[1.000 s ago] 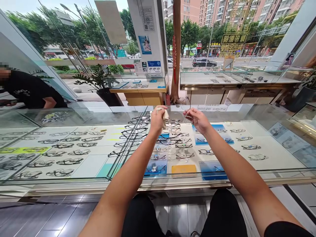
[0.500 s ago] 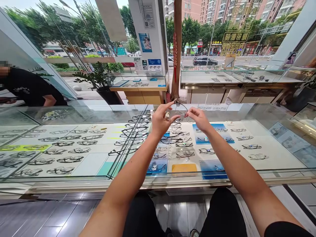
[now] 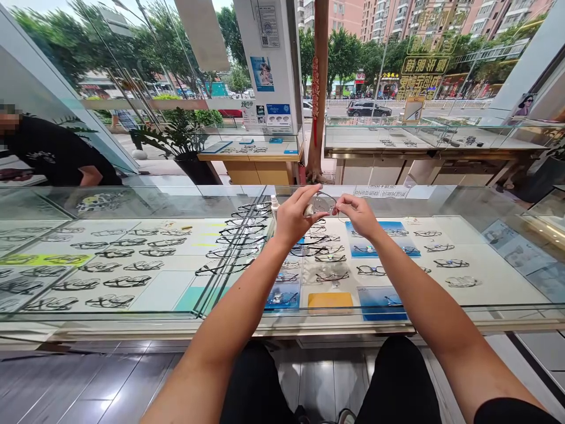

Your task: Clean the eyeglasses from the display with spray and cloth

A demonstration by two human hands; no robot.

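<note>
- Since a second earlier, the left hand [image 3: 295,219] had closed in on the glasses [image 3: 323,203], half-open around a lens; whether it gripped was unclear.
- Right hand [image 3: 359,215] pinched their side, between both hands.
- Beyond stood shop windows [image 3: 344,65].
- Below, a glass case [image 3: 463,206] held frames [image 3: 332,276].
- Left fingers mostly hid something pale [image 3: 309,210].

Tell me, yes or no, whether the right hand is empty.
No, the right hand pinches a pair of glasses between thumb and fingers above the glass display counter.
</note>
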